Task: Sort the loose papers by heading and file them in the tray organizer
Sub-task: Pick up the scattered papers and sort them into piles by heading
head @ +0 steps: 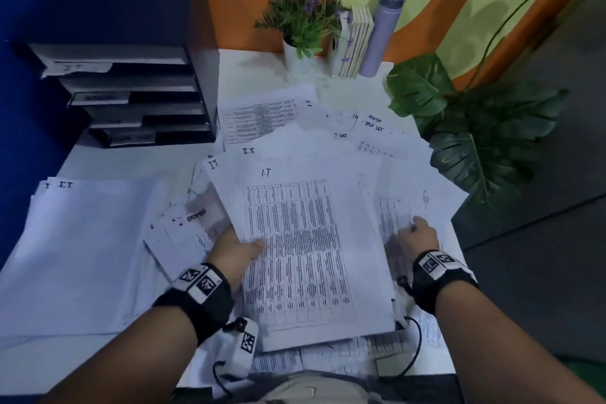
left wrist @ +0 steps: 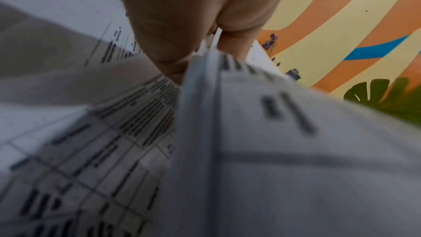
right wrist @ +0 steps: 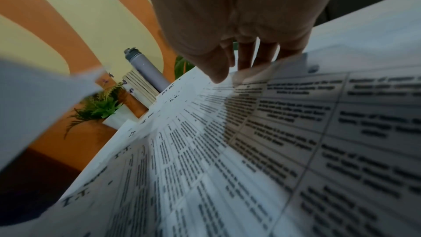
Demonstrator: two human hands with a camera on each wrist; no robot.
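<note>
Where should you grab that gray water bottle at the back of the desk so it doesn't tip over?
Probably around the middle of its body. The gray water bottle stands leaning a little beside the small books, which block its left side, so come from the right or front and wrap the fingers around the round, smooth body below the cap.

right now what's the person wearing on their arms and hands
Both forearms are bare, no sleeves or gloves. Each wrist carries a black strap topped with white blocks printed with black square marker codes; the right strap matches. A white marker-coded camera unit hangs under the left wrist, and thin black cables loop from both.
</note>
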